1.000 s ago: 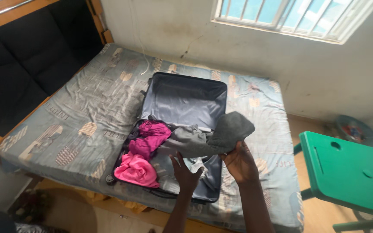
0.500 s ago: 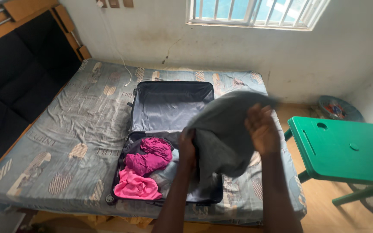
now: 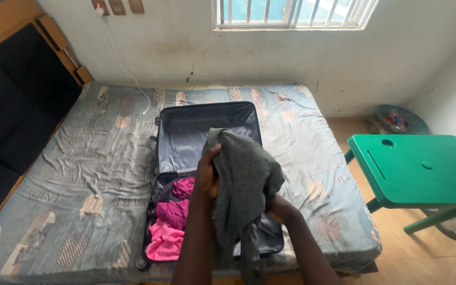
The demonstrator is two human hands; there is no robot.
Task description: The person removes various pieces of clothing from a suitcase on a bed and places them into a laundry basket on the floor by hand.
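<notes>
Left hand (image 3: pixel 207 174) raised, fingers clamped on the upper fold of a grey garment (image 3: pixel 244 184); cloth bunched against the palm, thumb side toward the camera. Right hand (image 3: pixel 274 205) lower and to the right, mostly buried under the same garment, only the knuckles and wrist showing; it seems to grip the cloth from beneath, but the fingers are hidden. Garment hangs between both hands, its tail trailing down toward the bottom edge of the view.

Directly beneath and beyond the hands: open dark suitcase (image 3: pixel 207 137), lid laid back away from the person, pale blue lining showing. In the near half, below and left of the left hand, magenta clothes (image 3: pixel 175 203) and under them a brighter pink piece (image 3: pixel 164 240).

Suitcase lies on a bed (image 3: pixel 80 174) with grey patterned sheet, creased. Far beyond the left hand, a white cable (image 3: pixel 135 84) runs from the wall onto the sheet.

Right of the right hand, off the bed: green plastic table (image 3: pixel 418 169). Past it, in the corner, a round basin (image 3: pixel 402 119). Barred window (image 3: pixel 291 13) above, on the far wall.
</notes>
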